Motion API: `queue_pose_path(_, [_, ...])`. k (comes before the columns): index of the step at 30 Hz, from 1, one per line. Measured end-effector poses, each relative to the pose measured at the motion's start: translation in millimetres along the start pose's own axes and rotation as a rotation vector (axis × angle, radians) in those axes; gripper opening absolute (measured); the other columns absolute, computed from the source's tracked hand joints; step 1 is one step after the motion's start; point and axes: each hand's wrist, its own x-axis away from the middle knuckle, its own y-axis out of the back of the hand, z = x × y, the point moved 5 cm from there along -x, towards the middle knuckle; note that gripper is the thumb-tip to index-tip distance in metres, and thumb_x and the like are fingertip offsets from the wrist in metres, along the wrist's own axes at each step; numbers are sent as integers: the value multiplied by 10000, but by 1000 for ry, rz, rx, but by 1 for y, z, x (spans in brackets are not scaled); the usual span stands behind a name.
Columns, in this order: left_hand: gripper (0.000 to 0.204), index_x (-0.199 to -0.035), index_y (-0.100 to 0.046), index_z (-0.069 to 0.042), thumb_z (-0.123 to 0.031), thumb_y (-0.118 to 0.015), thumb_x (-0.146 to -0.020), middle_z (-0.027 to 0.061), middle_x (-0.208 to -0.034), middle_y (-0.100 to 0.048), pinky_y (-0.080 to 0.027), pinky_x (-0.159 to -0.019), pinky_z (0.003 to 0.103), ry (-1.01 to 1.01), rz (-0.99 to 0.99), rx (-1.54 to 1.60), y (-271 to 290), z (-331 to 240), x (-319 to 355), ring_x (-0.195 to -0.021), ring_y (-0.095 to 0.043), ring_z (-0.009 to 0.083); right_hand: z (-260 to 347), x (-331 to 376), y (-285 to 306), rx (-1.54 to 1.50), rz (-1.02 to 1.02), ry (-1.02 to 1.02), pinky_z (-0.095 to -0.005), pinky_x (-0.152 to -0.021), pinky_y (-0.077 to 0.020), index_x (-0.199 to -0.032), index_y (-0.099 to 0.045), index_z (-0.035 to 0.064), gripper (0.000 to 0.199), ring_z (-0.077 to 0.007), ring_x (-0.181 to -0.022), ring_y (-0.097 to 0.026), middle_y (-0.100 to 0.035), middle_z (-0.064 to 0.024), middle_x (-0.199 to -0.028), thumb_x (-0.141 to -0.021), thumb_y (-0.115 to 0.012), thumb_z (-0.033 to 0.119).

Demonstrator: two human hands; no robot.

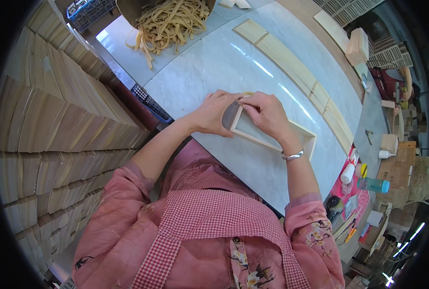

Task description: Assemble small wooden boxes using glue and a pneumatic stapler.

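A shallow rectangular wooden frame point(258, 137) of pale thin boards lies on the light marbled tabletop, slanting away to the right. My left hand point(215, 113) grips its left end, with the thumb low on the near corner and the fingers at the far side. My right hand point(266, 113) is pinched at the frame's upper left corner, close to the left fingertips. A tan band point(248, 93) shows in part between the two hands; its rest is hidden behind the fingers. A silver bracelet point(293, 154) sits on my right wrist.
A box of tan flat bands point(171, 24) spills onto the table's far left. Thin pale boards point(291, 65) lie in a row along the far side. Tall stacks of wooden pieces point(55, 111) stand at the left. A teal bottle point(372, 185) and white bottle point(348, 173) are at the right.
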Motion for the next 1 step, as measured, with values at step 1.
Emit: queue_pose_path(1, [1193, -1611, -250, -113, -286, -886, -616, 121, -1463, -515, -337, -1110, 451, -2, 4, -14, -1, 3, -1, -1283, -475, 327, 4, 2, 1, 25, -8, 33, -321, -625, -454, -1013, -765, 63, 167, -208, -614, -544, -684, -75, -767, -892, -682, 143])
